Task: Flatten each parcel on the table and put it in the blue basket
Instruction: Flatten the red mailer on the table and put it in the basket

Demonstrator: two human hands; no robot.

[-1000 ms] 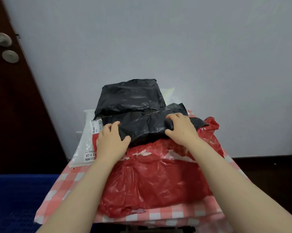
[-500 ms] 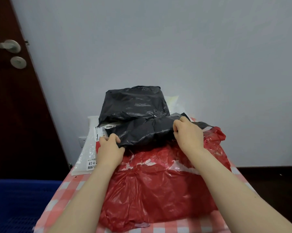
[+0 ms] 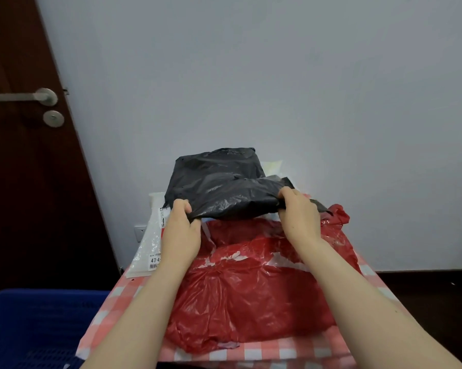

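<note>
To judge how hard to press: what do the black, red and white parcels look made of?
Black parcel: thin plastic film, semi-gloss; finely crinkled, sagging between the left hand and right hand gripping it.
Red parcel: thin glossy plastic film; sharp creases and bright highlights.
White parcel: probably a plastic bubble mailer; pebbled surface, paper label.

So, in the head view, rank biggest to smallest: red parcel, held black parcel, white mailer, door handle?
1. red parcel
2. held black parcel
3. white mailer (partly hidden, so unsure)
4. door handle, farther off
</note>
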